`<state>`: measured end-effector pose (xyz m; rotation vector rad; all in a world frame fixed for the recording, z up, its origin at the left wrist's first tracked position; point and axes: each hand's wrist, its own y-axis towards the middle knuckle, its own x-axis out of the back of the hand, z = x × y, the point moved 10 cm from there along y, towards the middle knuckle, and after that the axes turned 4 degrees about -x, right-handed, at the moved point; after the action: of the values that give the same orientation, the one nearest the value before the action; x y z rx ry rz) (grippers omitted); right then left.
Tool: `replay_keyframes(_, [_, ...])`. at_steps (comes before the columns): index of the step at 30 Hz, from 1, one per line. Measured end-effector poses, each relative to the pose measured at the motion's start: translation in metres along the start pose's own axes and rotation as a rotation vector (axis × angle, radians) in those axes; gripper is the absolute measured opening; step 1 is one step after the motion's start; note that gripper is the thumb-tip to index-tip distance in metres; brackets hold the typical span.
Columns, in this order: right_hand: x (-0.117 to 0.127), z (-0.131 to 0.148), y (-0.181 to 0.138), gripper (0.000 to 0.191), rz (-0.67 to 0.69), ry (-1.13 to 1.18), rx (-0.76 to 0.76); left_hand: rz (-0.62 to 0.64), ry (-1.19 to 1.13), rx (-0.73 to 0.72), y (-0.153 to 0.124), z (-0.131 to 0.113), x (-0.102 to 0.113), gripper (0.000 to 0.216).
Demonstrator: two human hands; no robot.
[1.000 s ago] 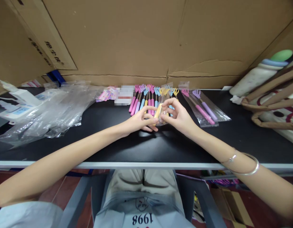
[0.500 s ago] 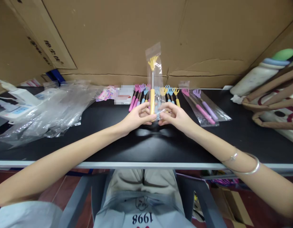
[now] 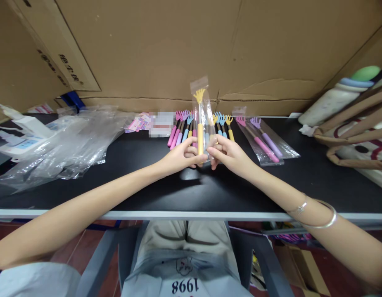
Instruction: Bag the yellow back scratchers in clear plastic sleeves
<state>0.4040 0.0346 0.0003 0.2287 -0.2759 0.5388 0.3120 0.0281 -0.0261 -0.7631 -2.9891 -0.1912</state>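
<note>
Bagged yellow back scratcher [image 3: 200,123] stands upright, pinched by left hand [image 3: 181,156] and right hand [image 3: 229,154].

The scratcher [image 3: 200,123] is yellow, handle and claw alike, inside a clear bag [image 3: 206,119]. The row [image 3: 191,130] behind mixes pink, blue, yellow and purple. Two bagged ones [image 3: 265,142] (pink, lilac) lie on the black table [image 3: 147,181]. The boxes [image 3: 166,49] are brown.

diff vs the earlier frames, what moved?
The bagged yellow scratcher, lying low between the hands a second ago, was stood upright, then dropped slightly. The left hand and right hand still pinch its lower end. The row of scratchers and the two bagged ones stayed put.
</note>
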Motion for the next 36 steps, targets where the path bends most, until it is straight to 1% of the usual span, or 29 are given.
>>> replay_keyframes(3, [-0.001, 0.003, -0.001, 0.027, 0.008, -0.068, 0.033, 0.030, -0.015, 0.001, 0.000, 0.001, -0.003, 0.055])
replay_keyframes(5, [-0.002, 0.002, -0.001, 0.027, 0.015, -0.072, 0.031, 0.029, -0.023, 0.011, 0.000, 0.001, -0.003, 0.055])
replay_keyframes(12, [-0.009, -0.011, 0.001, 0.034, 0.086, 0.073, -0.080, 0.006, 0.000, 0.039, -0.001, 0.001, 0.000, 0.054])
replay_keyframes(16, [-0.014, -0.013, 0.000, 0.038, 0.133, 0.090, -0.113, -0.006, 0.002, 0.042, -0.001, 0.001, 0.001, 0.052])
replay_keyframes(22, [-0.017, -0.012, -0.001, 0.044, 0.152, 0.065, -0.116, -0.004, 0.026, 0.046, 0.000, 0.003, 0.001, 0.052])
replay_keyframes(26, [-0.017, -0.009, -0.002, 0.045, 0.150, 0.017, -0.102, -0.017, 0.029, 0.058, 0.001, 0.006, 0.004, 0.050])
replay_keyframes(29, [-0.016, -0.008, -0.002, 0.042, 0.139, -0.040, -0.083, 0.003, 0.023, 0.047, 0.001, 0.007, 0.002, 0.048])
replay_keyframes(36, [-0.019, -0.010, -0.001, 0.039, 0.183, 0.041, -0.089, 0.042, 0.013, 0.033, 0.001, 0.003, -0.002, 0.049])
